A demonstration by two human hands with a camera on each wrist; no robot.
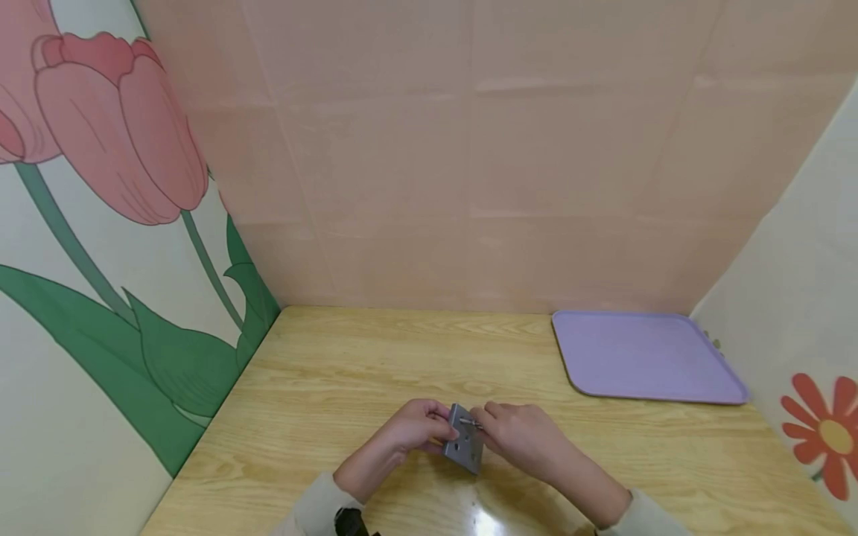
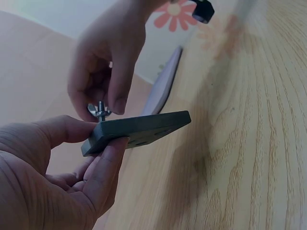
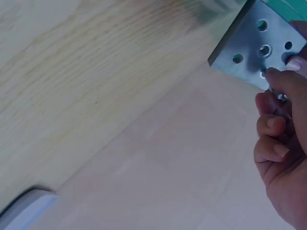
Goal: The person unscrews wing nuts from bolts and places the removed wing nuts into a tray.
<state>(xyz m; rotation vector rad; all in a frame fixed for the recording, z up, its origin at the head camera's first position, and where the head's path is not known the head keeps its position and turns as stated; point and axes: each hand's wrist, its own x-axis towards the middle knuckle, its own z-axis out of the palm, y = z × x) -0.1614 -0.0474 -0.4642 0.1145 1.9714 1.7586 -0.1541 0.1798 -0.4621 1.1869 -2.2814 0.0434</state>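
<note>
A flat grey metal plate (image 1: pixel 464 451) with several round holes is held tilted above the wooden table. My left hand (image 1: pixel 417 429) grips one end of it, thumb on one face and fingers on the other, as the left wrist view shows. A bolt stands out from the plate near that end, carrying a silver wing nut (image 2: pixel 99 113). At the wing nut my right hand (image 1: pixel 529 441) has its thumb and curled index finger, pinching it. The right wrist view shows the holed face of the plate (image 3: pixel 249 45), with the right fingers partly covering the nut.
A purple tray (image 1: pixel 650 357) lies at the back right of the wooden table (image 1: pixel 335 357). A pinkish sheet (image 1: pixel 469 164) covers the wall behind. Flower-patterned walls stand at left and right.
</note>
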